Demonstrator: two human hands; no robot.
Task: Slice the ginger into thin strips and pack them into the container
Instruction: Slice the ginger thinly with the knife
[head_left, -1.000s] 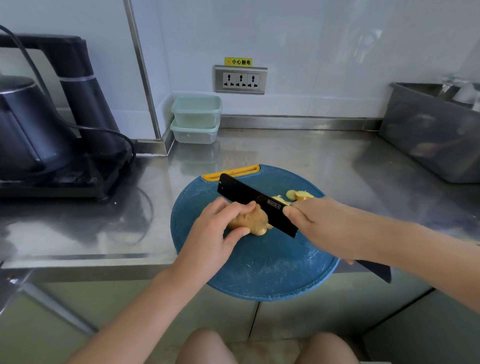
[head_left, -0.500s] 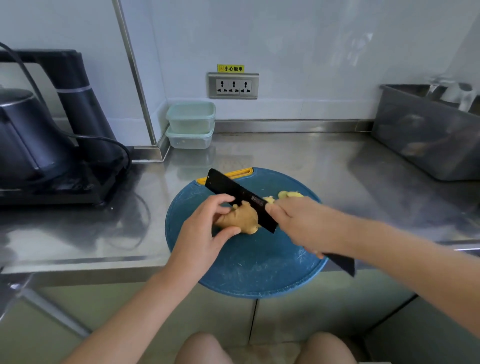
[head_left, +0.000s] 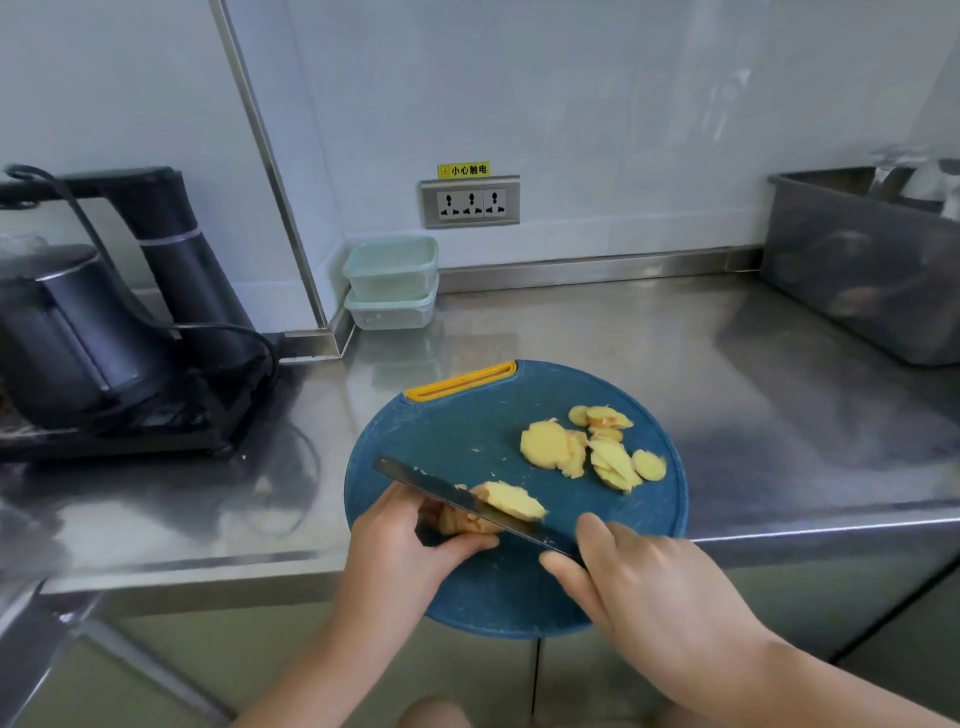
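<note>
The fingers (head_left: 408, 501) of the left hand (head_left: 400, 551) are curling round the ginger piece (head_left: 467, 522), with the thumb pressing in from the near side, so the piece is being pinched and held down on the blue round cutting board (head_left: 467, 436). The right hand (head_left: 654, 597) is gripping the black knife (head_left: 441, 488), its fingers closing round the handle, which is hidden under the hand, and its forefinger and thumb are reaching toward the heel of the blade. The blade is lying slantwise across the ginger, its tip pointing away to the left. A freshly cut slice (head_left: 511, 501) is leaning against the far side of the blade.

Farther out on the right half of the board, a loose heap of pale yellow slices (head_left: 576, 452) is lying, well apart from the knife. The board is sitting at the front edge of the steel desk (head_left: 649, 343), overhanging it slightly. Two lidded containers (head_left: 390, 280) are standing stacked in the back corner by the wall. A black kettle (head_left: 67, 332) is standing at the left, and a steel bin (head_left: 857, 270) at the right.
</note>
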